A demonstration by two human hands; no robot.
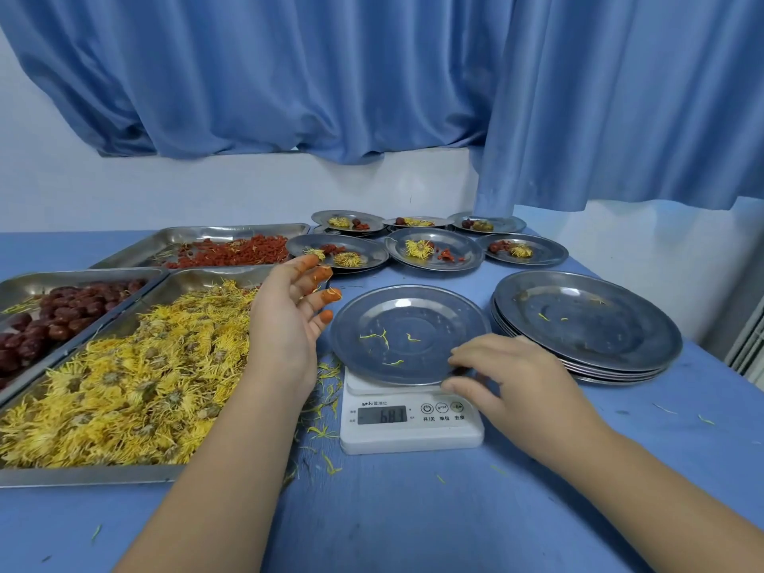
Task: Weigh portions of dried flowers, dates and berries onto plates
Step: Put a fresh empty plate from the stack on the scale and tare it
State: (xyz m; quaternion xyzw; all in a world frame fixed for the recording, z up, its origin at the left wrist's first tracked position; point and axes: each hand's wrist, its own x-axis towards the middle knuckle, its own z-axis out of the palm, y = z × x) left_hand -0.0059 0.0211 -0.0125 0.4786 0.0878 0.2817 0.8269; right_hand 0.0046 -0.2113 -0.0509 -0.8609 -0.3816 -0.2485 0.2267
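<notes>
Plate (413, 312) sat on the scale (411, 432), near the middle of the tabletop (413, 523), just right of the flower tray (82, 475). It carried only a few stray petals, no portion yet.

Right hand (508, 378): fingers (459, 359) curled over the plate's near right rim, thumb tucked below it, a light pinch on the rim. Left hand (289, 320): fingers (326, 316) spread and relaxed, orange-capped at the tips, holding nothing, hovering between tray and plate.

Step judged: seating the empty plate before loading flowers (136, 366). To do it well:
- centre the plate on the platform so no edge touches the stack (587, 324) beside it;
- let go fully before reading (a resting hand adds weight);
- the display (382, 414) showed a non-zero figure, so zeroing with the plate alone seems needed;
- brush out the loose petals first, or accept them in the zero.

Orientation: plate lay flat, hollow up. Being round, it had no long axis. The scale's long axis ran near to far, display and buttons toward the person and the platform at the far end. The plate overhung the platform on all sides and may hide the buttons if it slides nearer.

Filled plates (459, 241) stood in rows at the far side, well apart from the scale.
</notes>
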